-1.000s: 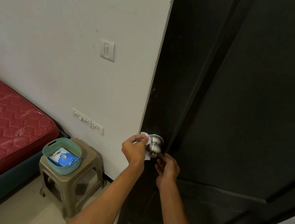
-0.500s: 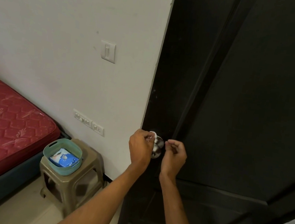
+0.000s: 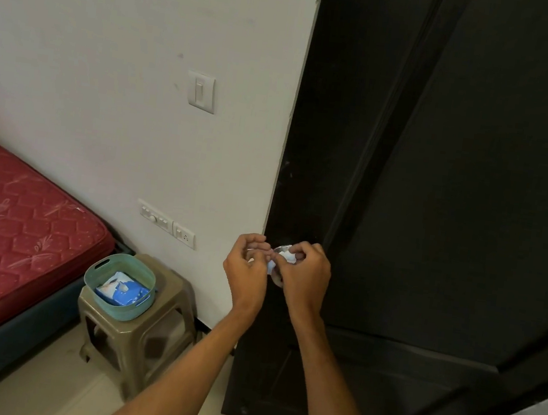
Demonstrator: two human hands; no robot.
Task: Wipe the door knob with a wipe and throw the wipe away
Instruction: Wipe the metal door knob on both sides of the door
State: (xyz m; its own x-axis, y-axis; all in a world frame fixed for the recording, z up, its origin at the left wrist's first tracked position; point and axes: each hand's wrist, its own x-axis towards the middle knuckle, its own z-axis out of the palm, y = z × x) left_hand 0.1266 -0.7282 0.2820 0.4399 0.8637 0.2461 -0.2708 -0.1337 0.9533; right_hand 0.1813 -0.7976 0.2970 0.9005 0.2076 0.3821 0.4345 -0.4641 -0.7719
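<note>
Drawn together since half a second earlier, both hands met over the door knob [image 3: 277, 277]. Fingers [image 3: 298, 253] of the right hand [image 3: 307, 278] pinched the bunched wipe [image 3: 289, 256] at the knob's twelve o'clock. Fingers [image 3: 256, 241] of the left hand [image 3: 246, 271] curled narrowly on its other end at nine o'clock. Only a sliver of knob showed between them on the dark door [image 3: 457, 195]. Wiping looked nearly done, the wipe being gathered. No bin was visible; a basket [image 3: 91, 279] holding a wipe pack [image 3: 121, 287] sat on the stool [image 3: 149, 340] at eight o'clock.

Two hands [image 3: 246, 274] [image 3: 306, 280], one wipe [image 3: 289, 256], one knob [image 3: 276, 279], one stool [image 3: 168, 301], one basket [image 3: 122, 310].
</note>
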